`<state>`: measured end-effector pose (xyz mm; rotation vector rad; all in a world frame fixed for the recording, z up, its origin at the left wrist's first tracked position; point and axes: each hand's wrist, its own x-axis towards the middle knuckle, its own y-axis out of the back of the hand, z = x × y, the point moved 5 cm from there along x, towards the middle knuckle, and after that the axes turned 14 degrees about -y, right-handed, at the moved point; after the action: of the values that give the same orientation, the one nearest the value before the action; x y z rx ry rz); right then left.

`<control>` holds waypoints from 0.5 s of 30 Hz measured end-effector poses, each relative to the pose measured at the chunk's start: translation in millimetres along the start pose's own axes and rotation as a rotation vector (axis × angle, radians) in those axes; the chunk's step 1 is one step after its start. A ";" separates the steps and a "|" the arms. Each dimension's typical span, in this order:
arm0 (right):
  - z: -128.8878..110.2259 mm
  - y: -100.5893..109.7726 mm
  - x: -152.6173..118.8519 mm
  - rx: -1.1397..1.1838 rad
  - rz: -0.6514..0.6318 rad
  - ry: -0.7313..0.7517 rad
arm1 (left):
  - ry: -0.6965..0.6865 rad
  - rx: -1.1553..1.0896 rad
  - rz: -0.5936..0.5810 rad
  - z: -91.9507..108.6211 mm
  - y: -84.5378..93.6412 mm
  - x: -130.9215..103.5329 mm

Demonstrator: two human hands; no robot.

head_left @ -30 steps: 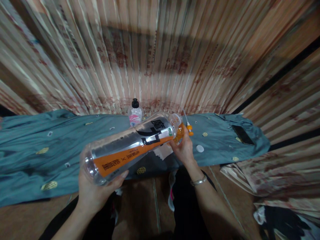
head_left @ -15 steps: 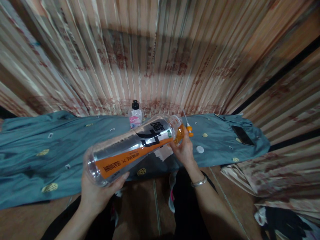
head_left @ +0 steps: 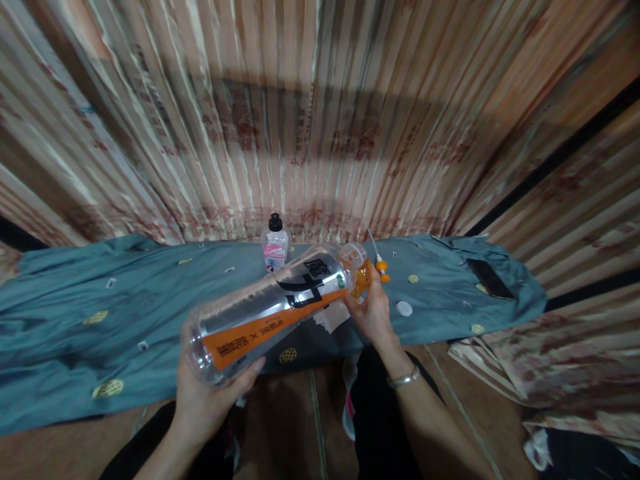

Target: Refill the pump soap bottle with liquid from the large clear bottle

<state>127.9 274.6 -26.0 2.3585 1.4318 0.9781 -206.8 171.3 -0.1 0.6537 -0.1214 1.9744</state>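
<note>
A large clear plastic bottle [head_left: 270,313] with a silver and orange label is tilted, its base low on the left and its neck up to the right. My left hand [head_left: 205,393] is wrapped around the base end. My right hand [head_left: 373,310] grips a small see-through orange bottle [head_left: 361,279] at the large bottle's mouth; whether the two touch, I cannot tell. Just beyond that hand is an orange spray pump head [head_left: 381,268] with a thin white tube. Under the large bottle lies a white tissue [head_left: 333,317], partly covered.
A teal cloth [head_left: 165,293] covers the long narrow surface. On it stand a clear bottle [head_left: 275,250] with a black cap and pink label, a white round disc [head_left: 404,309], and a black phone [head_left: 490,279] at the right. A pleated curtain [head_left: 310,133] hangs behind.
The whole scene sits slightly lower and further right in view. Both hands keep their hold, and the two bottles remain mouth by mouth at much the same tilt.
</note>
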 end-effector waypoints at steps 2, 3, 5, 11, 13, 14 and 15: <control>0.5 -0.3 -0.1 0.002 -0.011 -0.014 | 0.011 -0.015 -0.079 -5.4 1.7 1.3; 0.5 -0.5 -0.1 0.004 -0.020 -0.023 | 0.006 -0.008 -0.109 -7.6 3.3 1.9; 0.4 -0.7 -0.4 0.007 -0.034 -0.038 | 0.003 0.009 -0.135 -11.6 6.1 2.1; 2.2 0.2 -2.1 0.005 -0.012 -0.040 | -0.009 -0.009 0.032 -9.0 2.1 -5.8; 4.2 -0.2 -2.1 -0.006 -0.009 -0.037 | 0.018 -0.012 0.062 -4.8 -2.3 -8.5; 5.3 -0.6 -2.1 -0.011 -0.010 -0.034 | 0.035 -0.017 0.063 -2.3 -4.2 -9.3; 6.2 -1.2 -2.0 -0.015 -0.012 -0.030 | 0.052 -0.021 0.053 0.3 -5.9 -9.6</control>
<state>130.4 274.4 -32.1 2.3412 1.4209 0.9433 -198.3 166.4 -5.7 0.5905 -0.1290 2.0367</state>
